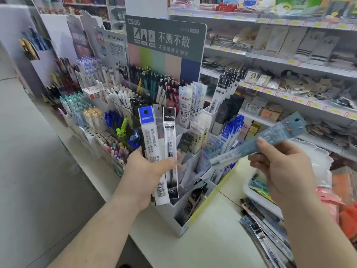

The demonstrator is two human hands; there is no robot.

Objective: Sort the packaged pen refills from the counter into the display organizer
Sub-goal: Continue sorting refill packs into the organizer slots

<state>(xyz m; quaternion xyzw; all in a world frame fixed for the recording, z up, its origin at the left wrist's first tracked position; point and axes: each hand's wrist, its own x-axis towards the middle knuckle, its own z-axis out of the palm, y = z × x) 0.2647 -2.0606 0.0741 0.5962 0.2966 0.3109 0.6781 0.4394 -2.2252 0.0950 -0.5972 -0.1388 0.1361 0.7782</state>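
Now, right hand (284, 171): pinching a pale blue refill pack (258, 140) at its lower part, thumb on top, fingers curled under.
Blue pack axis: slanting, hang-hole end up and to the right, lower end pointing down-left toward the organizer (179, 215).
Blue pack position: hovering in the air just right of the organizer's front slots, not yet inside any of them.
Nearer hand: the right one, carrying the pack; judging a short swing left and a tilt toward upright as the need before dropping in.
Left hand (146, 175): gripping a fan of three packs (160, 144), upright, thumb across the fronts.
Fan position: standing in front of the organizer's left side, above the counter (212, 238), blocking part of the slots.
Blue pack look: translucent sleeve, pale blue print, blurred, small red marks near the top end.
Fan look: one blue-headed, one grey, one black-headed, long and flat, barcode on the lowest part.
Organizer: white card tiers, slots holding upright packs, some blue ones at right matching in colour.
Loose packs (266, 235): lying on the counter at right, beside a white tray (257, 200).
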